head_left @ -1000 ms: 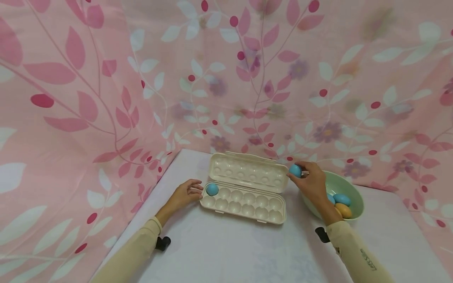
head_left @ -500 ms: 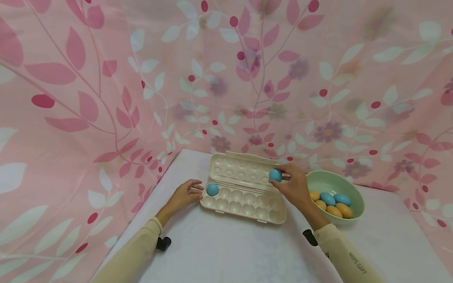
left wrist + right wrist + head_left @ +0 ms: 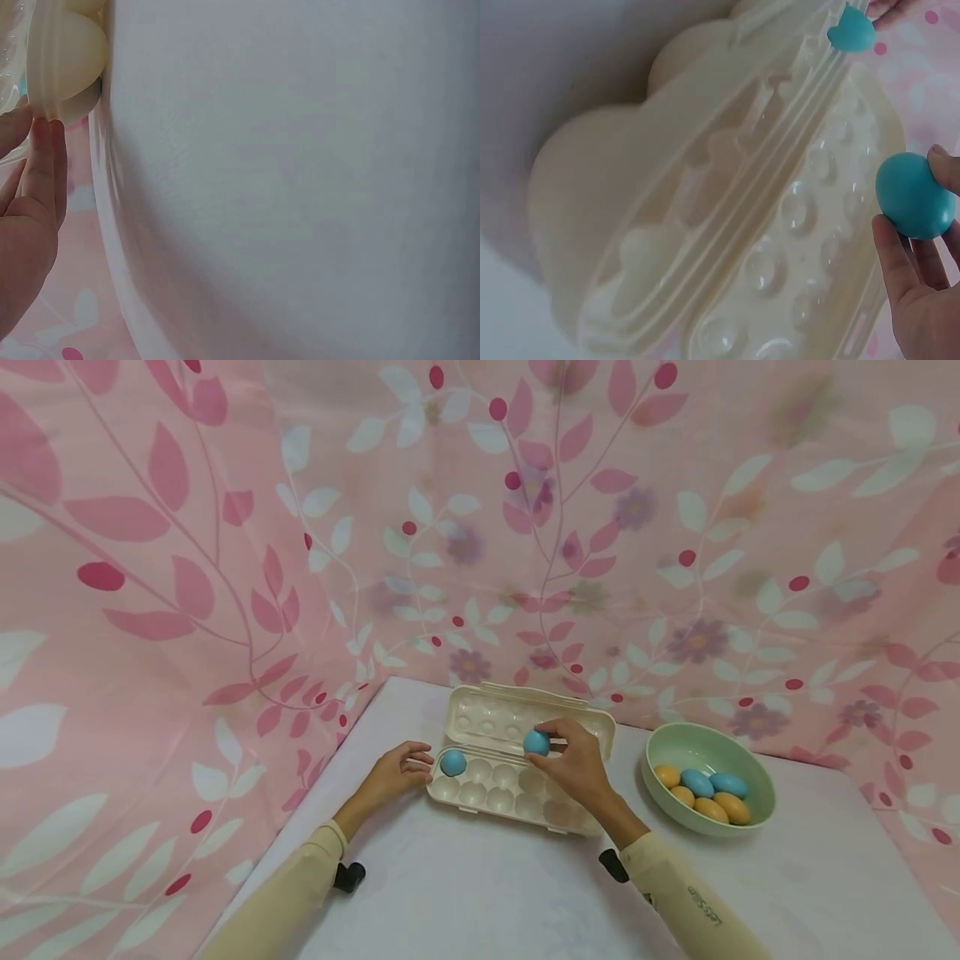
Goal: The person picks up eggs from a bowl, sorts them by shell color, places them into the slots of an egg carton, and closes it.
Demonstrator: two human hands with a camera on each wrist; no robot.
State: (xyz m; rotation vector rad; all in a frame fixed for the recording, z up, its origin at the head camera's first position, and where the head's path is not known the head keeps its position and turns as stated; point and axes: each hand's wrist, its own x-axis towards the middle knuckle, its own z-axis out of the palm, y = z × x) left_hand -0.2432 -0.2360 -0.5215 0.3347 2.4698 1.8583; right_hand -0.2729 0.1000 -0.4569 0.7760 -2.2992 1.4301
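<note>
A cream egg carton [image 3: 501, 798] lies open on the table, its lid [image 3: 487, 708] tipped back. One blue egg [image 3: 453, 762] sits in the back-left cup of its tray. My right hand [image 3: 576, 766] holds another blue egg [image 3: 536, 742] between thumb and fingertips, over the carton's middle near the hinge. The right wrist view shows that held egg [image 3: 913, 196] pinched in front of the dimpled lid. At the carton's left end rests my left hand [image 3: 392, 774], fingers fairly straight; in the left wrist view its fingertips [image 3: 42, 133] touch the tray's rim.
A green bowl [image 3: 660, 793] stands right of the carton, with two blue eggs [image 3: 697, 782] and several orange eggs [image 3: 711, 811] inside. White cloth [image 3: 480, 893] covers the table. Pink floral fabric [image 3: 525, 527] hangs behind and at the left.
My right hand has carried the blue egg leftward from beside the bowl to over the carton's middle, uncovering the bowl. The left hand has stayed at the carton's left end.
</note>
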